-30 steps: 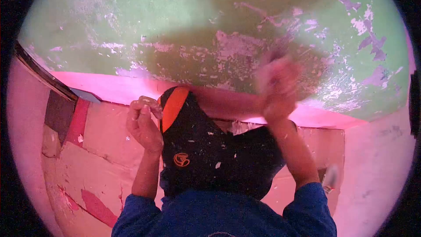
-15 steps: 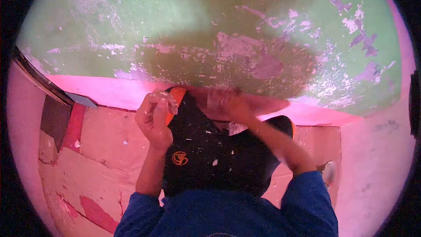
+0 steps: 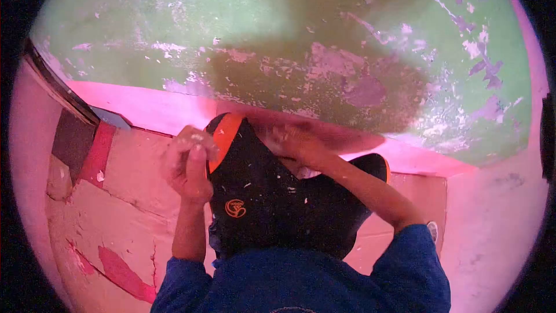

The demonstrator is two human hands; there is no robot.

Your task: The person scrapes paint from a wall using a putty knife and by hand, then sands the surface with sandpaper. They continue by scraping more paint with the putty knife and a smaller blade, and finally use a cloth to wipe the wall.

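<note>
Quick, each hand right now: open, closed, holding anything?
Left hand: curled; whether it holds anything cannot be told.
Right hand: blurred in shadow, cannot be told.

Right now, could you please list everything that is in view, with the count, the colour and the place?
Front wall: one, green with pinkish bare patches, top
Strip: one, pink, along the front wall's bottom
Side wall: one, pale pink, right
Floor: one, pinkish brown with red areas, below
Beam: one, dark, far left
Flakes: several, whitish, on trousers and floor
Round thing: one, pale, by the right sleeve, unclear
Trousers: one pair, black with orange, centre
Shirt: one, blue, bottom
Left hand: one, bare, beside the left knee
Right hand: one, bare, blurred, before the strip
</note>
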